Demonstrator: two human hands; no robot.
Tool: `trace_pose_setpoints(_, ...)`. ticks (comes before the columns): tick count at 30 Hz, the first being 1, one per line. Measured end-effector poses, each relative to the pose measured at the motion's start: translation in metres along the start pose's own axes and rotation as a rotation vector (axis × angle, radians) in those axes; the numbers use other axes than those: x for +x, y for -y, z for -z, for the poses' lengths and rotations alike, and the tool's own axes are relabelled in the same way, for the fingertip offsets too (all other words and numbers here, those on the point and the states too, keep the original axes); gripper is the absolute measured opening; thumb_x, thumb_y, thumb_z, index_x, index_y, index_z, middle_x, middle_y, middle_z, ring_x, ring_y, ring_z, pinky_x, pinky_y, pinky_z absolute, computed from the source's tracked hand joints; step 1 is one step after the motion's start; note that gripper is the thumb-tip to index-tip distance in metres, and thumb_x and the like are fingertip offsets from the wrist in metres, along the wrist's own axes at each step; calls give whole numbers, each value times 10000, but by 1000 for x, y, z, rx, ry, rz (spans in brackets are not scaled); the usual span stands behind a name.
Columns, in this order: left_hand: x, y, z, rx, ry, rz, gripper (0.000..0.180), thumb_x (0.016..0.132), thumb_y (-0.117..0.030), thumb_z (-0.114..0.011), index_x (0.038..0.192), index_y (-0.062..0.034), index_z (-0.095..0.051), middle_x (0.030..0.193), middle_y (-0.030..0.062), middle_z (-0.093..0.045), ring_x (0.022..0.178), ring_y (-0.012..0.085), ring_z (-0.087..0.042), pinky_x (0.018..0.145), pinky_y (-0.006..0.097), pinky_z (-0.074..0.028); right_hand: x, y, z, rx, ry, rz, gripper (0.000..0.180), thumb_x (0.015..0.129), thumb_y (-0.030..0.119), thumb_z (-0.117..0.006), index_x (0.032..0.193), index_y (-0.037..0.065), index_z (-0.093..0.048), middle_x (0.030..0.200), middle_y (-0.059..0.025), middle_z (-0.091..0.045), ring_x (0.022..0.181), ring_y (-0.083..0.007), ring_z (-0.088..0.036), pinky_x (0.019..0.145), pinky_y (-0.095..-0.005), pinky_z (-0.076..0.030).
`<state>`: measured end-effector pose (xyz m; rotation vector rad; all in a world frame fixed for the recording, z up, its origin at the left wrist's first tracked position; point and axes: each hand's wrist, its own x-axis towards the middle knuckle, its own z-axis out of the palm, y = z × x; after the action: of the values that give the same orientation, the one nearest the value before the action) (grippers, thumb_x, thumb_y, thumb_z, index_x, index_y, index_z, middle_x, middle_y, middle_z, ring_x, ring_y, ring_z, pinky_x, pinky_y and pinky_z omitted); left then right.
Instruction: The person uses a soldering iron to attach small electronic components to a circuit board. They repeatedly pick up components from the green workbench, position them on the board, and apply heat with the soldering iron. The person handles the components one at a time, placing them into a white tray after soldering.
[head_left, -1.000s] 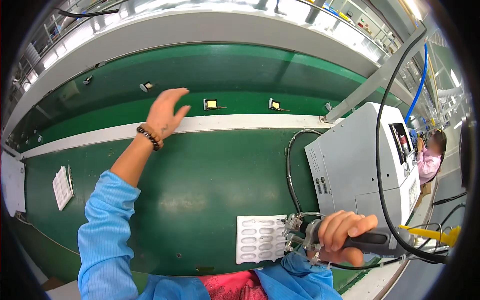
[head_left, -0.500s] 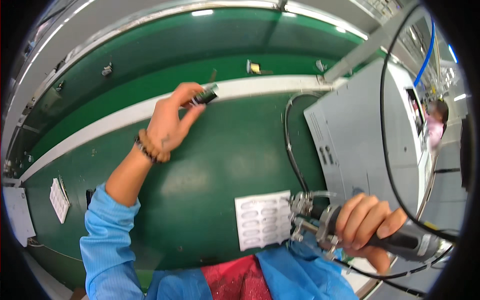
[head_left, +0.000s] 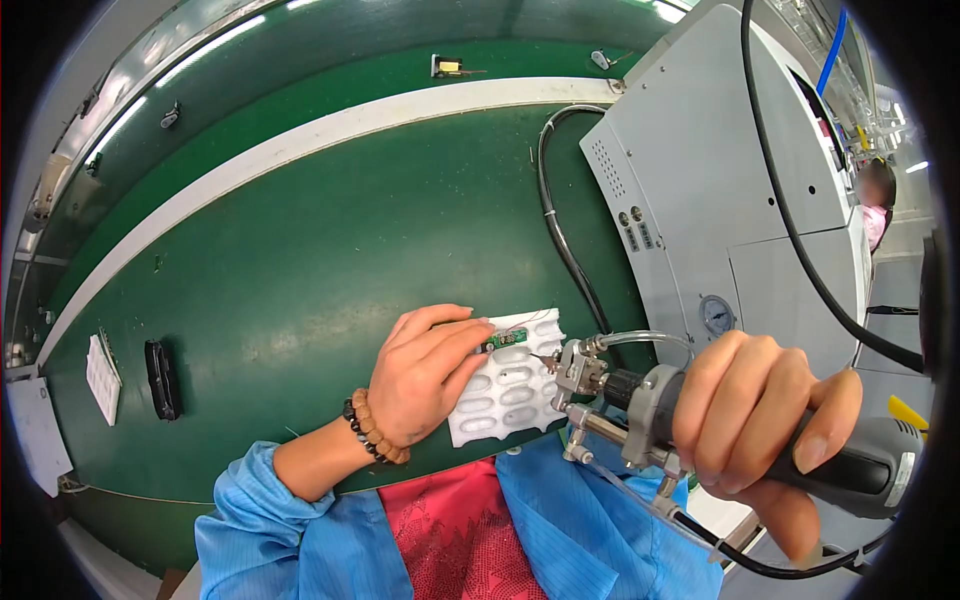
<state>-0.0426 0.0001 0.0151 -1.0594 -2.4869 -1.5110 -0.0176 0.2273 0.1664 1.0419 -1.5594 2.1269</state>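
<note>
Nearest, I have the right hand with its fingers wrapped round a dark-handled tool, the metal tip pointing left over a white tray at the bench's near edge. My left hand pinches the left end of a small green circuit board over the tray's far part; I can't tell whether they touch. Beyond a white rail sits a yellow-and-black component.

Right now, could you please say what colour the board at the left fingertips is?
The board is green, best seen in the head view.
</note>
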Motion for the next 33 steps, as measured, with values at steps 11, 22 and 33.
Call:
trace_pose_setpoints(11,-4,19,-7,-107,10,61,349,732,-24,-808,1066,-46,-707,1111,98,-733,1099,287,-678,936,412,-508,8,-42,-18,-2,16,-19,521,846,431,-799,1058,68,-491,683,-28,-590,493,-106,-570,443,-226,-485)
trace_pose_setpoints(22,-5,24,-6,-133,1,64,343,727,-24,-801,1057,-42,-708,1093,105,-731,1076,277,-680,929,401,-504,6,-51,-23,47,12,-134,377,878,220,-794,998,36,-488,711,-90,-599,522,-210,-589,487,-340,-506)
trace_pose_setpoints(33,-5,24,-6,-168,1,82,313,718,-7,-787,1021,-38,-716,1067,103,-738,1069,270,-681,928,401,-502,14,-63,-22,-50,86,-164,488,857,395,-796,985,94,-434,693,-19,-587,477,-105,-557,424,-237,-440)
